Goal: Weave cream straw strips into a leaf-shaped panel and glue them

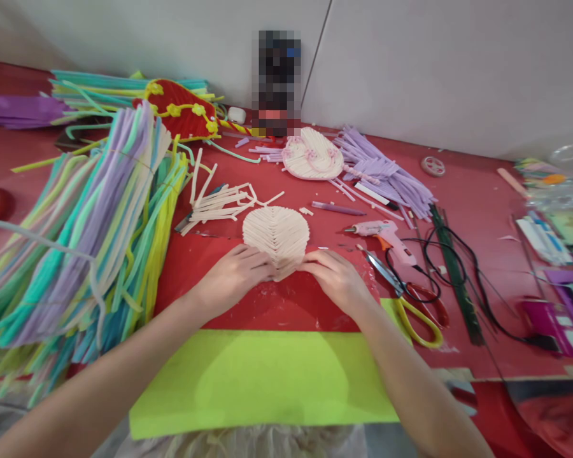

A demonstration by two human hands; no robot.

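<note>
A cream leaf-shaped fan piece [275, 230], made of pipe cleaners laid in slanting rows, lies on a red sheet [286, 305] in front of me. My left hand [236, 273] has its fingers closed at the lower left edge of the piece, partly covering it. At the lower right edge, the fingertips of my right hand [337, 277] pinch the rim close to its narrow bottom end. Just beyond it lie loose cream pipe-cleaner lengths [224, 205]. A finished cream fan with pink trim [314, 154] rests farther back.
Bundled pipe cleaners [86, 242] fill the left side. A red fan with yellow flowers [184, 114] lies behind them. On the right are a pink glue gun [386, 238], its black cord, and scissors [417, 321]. Purple pipe cleaners [382, 165] sit near the wall.
</note>
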